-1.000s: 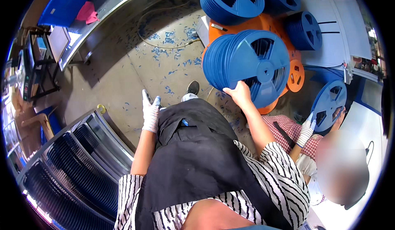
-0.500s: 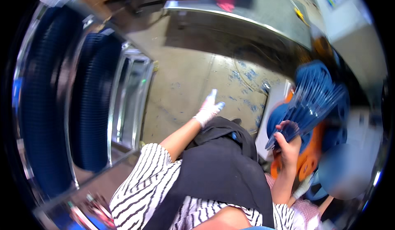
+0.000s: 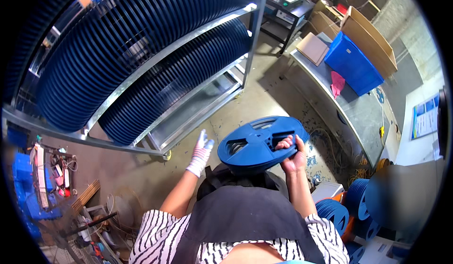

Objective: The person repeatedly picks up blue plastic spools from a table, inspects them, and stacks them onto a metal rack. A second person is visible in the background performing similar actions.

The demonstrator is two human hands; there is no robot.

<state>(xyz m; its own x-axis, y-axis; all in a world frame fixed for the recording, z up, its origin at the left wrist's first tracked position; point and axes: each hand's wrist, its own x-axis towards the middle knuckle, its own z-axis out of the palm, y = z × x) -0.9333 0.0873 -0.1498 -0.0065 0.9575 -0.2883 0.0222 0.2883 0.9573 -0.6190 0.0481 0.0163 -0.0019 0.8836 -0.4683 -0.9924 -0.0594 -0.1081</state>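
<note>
A stack of blue plastic reels is held in front of my waist. My right hand, bare, grips it at the right side, with fingers hooked through an opening in the top reel and the thumb over its edge. How many reels are in the stack I cannot tell. Left of it, my left hand wears a white glove, fingers stretched out and apart, touching nothing. Ahead to the left stands a metal rack with long rows of blue reels lying along its shelves.
A metal-topped table at the right bears a blue bin, a cardboard box and a pink cloth. More blue reels stand at the lower right. Blue scraps lie on the floor. Tools and blue bins crowd the left.
My view and body have turned left toward the rack. The reel stack in my right hand has come from my right side to in front of me. My left hand stays open.
</note>
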